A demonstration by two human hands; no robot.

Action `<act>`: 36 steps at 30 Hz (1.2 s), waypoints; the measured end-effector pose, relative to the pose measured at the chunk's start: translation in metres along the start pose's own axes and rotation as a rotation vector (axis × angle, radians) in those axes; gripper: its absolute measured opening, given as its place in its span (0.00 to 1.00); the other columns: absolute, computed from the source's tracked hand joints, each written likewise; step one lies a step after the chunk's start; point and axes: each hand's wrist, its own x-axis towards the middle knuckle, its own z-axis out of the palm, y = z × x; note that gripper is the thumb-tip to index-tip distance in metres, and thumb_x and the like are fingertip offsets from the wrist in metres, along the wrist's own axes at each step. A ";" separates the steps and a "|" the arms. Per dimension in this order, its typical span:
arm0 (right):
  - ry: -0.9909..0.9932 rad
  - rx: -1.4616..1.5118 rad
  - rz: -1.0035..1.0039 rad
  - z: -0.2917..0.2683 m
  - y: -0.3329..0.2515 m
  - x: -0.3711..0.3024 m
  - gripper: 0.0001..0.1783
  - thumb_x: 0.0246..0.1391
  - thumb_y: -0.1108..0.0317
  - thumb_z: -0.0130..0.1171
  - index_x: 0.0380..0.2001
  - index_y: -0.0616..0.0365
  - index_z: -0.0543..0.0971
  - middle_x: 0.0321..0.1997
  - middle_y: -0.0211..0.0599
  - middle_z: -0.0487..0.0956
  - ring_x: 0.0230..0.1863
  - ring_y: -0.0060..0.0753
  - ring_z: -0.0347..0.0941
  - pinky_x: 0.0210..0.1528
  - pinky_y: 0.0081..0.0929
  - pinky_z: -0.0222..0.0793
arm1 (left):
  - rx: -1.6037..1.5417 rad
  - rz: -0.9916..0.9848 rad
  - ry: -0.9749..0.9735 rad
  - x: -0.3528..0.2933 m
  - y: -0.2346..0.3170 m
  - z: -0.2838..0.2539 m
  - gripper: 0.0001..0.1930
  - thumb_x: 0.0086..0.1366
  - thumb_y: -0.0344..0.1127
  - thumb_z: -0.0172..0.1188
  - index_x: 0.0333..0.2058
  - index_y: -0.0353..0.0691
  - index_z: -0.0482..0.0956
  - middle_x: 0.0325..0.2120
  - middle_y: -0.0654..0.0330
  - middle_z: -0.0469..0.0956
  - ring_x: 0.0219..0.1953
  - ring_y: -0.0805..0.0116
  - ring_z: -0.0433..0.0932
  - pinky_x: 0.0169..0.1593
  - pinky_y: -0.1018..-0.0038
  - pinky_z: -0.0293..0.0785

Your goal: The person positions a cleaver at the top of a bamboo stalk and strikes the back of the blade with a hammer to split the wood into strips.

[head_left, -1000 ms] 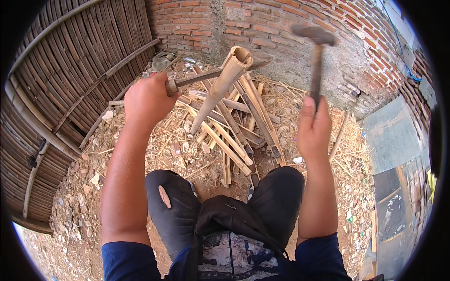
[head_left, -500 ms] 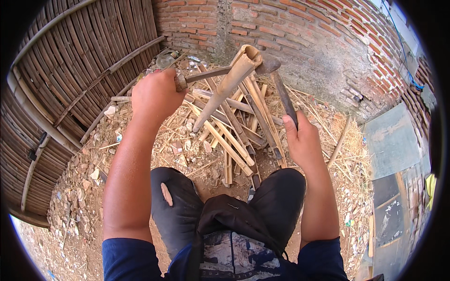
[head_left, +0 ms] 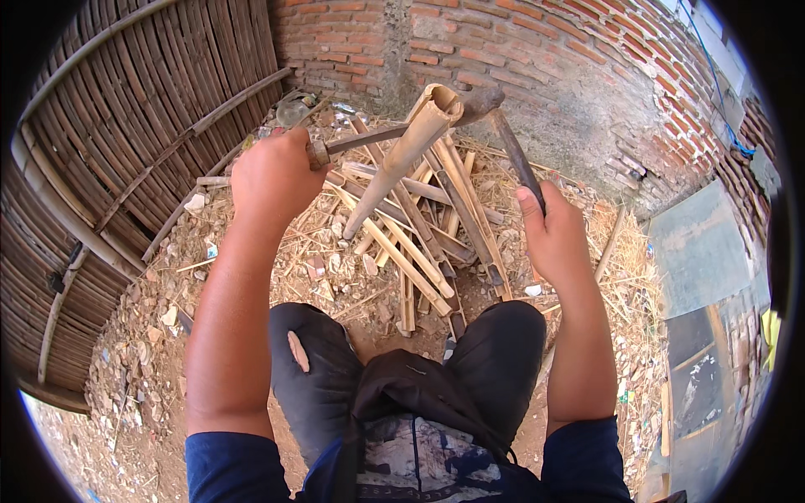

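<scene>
My left hand (head_left: 277, 172) is closed round the handle of a machete (head_left: 369, 137). Its blade runs to the right into an upright length of split bamboo (head_left: 409, 159), just below the open top end. The bamboo leans a little, its lower end toward me. In my right hand (head_left: 555, 230) is the wooden handle of a hammer (head_left: 481, 105). The hammer's dark head sits just right of the bamboo top, close to where the blade's tip comes out. I cannot tell whether the head touches the blade.
Split bamboo strips (head_left: 419, 267) lie heaped on rubble-strewn ground beyond my knees. A brick wall (head_left: 495, 50) rises behind them, and a bamboo slat fence (head_left: 151, 92) stands at the left. Grey sheets (head_left: 703, 250) lie along the right side.
My right hand has shifted right and slightly up, with the hammer head rising a little away from the blade. My left hand, the machete and the bamboo have barely moved.
</scene>
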 end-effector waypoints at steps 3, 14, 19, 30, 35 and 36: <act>0.091 0.128 0.004 -0.028 -0.015 -0.007 0.23 0.74 0.49 0.51 0.40 0.62 0.76 0.19 0.37 0.73 0.21 0.28 0.68 0.26 0.33 0.62 | -0.006 0.010 0.014 -0.002 -0.002 0.004 0.21 0.55 0.50 0.75 0.41 0.42 0.85 0.29 0.54 0.85 0.37 0.50 0.85 0.41 0.56 0.80; -0.029 0.027 0.053 0.001 -0.012 -0.009 0.24 0.73 0.48 0.51 0.38 0.63 0.75 0.19 0.43 0.74 0.21 0.38 0.71 0.27 0.38 0.65 | 0.008 0.018 0.024 0.000 0.002 0.005 0.26 0.56 0.50 0.75 0.51 0.44 0.85 0.33 0.56 0.86 0.40 0.52 0.85 0.44 0.57 0.80; 0.206 0.316 0.029 -0.017 -0.019 -0.009 0.23 0.75 0.49 0.49 0.39 0.61 0.75 0.19 0.36 0.70 0.21 0.29 0.66 0.26 0.34 0.63 | 0.022 -0.014 -0.028 -0.001 0.004 0.001 0.27 0.55 0.50 0.75 0.52 0.44 0.84 0.33 0.56 0.86 0.40 0.52 0.85 0.44 0.58 0.80; 0.088 0.237 0.084 -0.007 -0.010 -0.004 0.23 0.73 0.49 0.52 0.39 0.63 0.75 0.18 0.40 0.73 0.19 0.33 0.70 0.25 0.36 0.64 | -0.010 -0.016 -0.030 0.001 0.007 0.002 0.19 0.56 0.50 0.75 0.37 0.42 0.83 0.36 0.54 0.85 0.41 0.50 0.85 0.44 0.56 0.81; 0.141 0.169 0.054 0.009 -0.005 -0.005 0.23 0.73 0.49 0.52 0.39 0.62 0.73 0.19 0.43 0.72 0.19 0.40 0.68 0.26 0.38 0.64 | 0.039 -0.022 -0.030 0.000 0.007 -0.001 0.27 0.56 0.50 0.75 0.52 0.46 0.84 0.34 0.56 0.87 0.41 0.52 0.85 0.45 0.57 0.80; 0.087 0.077 0.052 0.017 0.002 -0.005 0.23 0.73 0.48 0.53 0.39 0.62 0.73 0.19 0.44 0.72 0.19 0.42 0.67 0.26 0.39 0.64 | 0.039 -0.014 -0.032 0.000 0.009 -0.001 0.27 0.56 0.50 0.75 0.52 0.46 0.84 0.34 0.56 0.87 0.41 0.52 0.85 0.45 0.57 0.80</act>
